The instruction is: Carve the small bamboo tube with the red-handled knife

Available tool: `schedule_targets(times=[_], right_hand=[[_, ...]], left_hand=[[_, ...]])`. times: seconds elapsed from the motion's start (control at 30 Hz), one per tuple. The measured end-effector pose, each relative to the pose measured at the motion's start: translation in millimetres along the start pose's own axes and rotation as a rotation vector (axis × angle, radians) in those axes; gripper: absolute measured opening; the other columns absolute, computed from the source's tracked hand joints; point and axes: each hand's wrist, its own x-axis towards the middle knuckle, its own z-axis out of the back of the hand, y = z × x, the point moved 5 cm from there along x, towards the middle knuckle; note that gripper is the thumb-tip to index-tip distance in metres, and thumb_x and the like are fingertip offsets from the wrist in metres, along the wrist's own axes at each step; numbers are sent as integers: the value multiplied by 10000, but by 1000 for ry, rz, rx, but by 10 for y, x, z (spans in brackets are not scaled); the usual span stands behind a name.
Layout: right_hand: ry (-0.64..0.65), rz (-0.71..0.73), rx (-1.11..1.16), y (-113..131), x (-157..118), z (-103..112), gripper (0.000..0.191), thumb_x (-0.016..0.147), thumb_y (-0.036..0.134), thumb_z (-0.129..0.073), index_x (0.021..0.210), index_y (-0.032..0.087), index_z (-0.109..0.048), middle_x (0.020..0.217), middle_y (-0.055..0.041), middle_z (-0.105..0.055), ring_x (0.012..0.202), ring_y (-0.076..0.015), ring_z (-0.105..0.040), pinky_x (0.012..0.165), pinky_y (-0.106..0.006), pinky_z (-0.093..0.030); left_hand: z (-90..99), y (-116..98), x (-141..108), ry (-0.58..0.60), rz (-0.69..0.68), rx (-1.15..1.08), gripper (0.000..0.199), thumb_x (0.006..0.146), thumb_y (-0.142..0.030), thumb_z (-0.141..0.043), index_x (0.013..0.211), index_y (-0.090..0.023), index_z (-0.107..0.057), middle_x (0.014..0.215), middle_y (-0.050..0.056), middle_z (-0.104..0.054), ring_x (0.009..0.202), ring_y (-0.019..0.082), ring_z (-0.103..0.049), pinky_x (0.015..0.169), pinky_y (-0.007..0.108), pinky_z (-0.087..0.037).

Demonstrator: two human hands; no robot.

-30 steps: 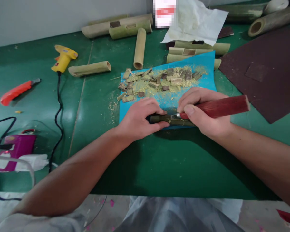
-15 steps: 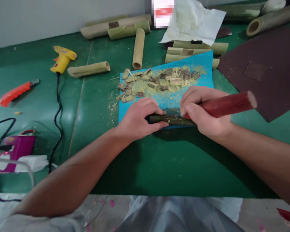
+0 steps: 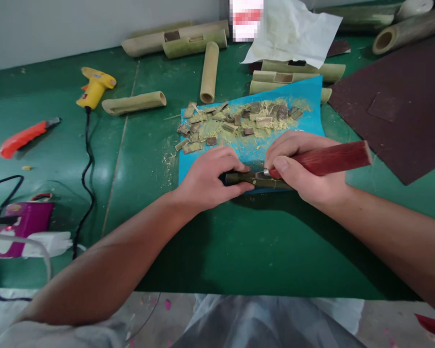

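Dark tube (image 3: 239,179): lying crosswise on the blue sheet (image 3: 313,92); its right end is hidden by the right hand (image 3: 317,186).
Left hand (image 3: 210,179): fingers clamped on the tube's left end.
Right hand: fingers closed around the red-handled tool (image 3: 329,158), handle tilted toward 2 o'clock; the small metal tip is at the tube, its exact contact hard to make out.
Shavings (image 3: 263,121): on the sheet, toward 12 o'clock from the tube.
Glue gun (image 3: 96,89): toward 10 o'clock, well apart.
Open room: bare surface (image 3: 242,246) toward 6 o'clock, down to the near edge.
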Motion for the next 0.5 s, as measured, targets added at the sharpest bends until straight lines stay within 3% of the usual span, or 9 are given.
schedule_targets(times=[0.33,0.5], right_hand=[[49,-11,-15,56,28,-24,286,976,186,-682,705,258,-627,745,-23,-701,675,-190,-666,633,-377,-534],[-42,42,9,46,-17,21,300,985,212,-658,688,243,-624,682,-9,-648,603,-158,-606,565,-346,-486]], left_hand=[[0,-10,11,-3,-9,-31,201,912,-370,-839,966,-200,-745,915,43,-761,837,190,-710,804,352,-557],[6,-10,6,-1,-7,-24,210,929,-392,-818,992,-202,-758,935,45,-770,860,195,-720,820,352,-562]])
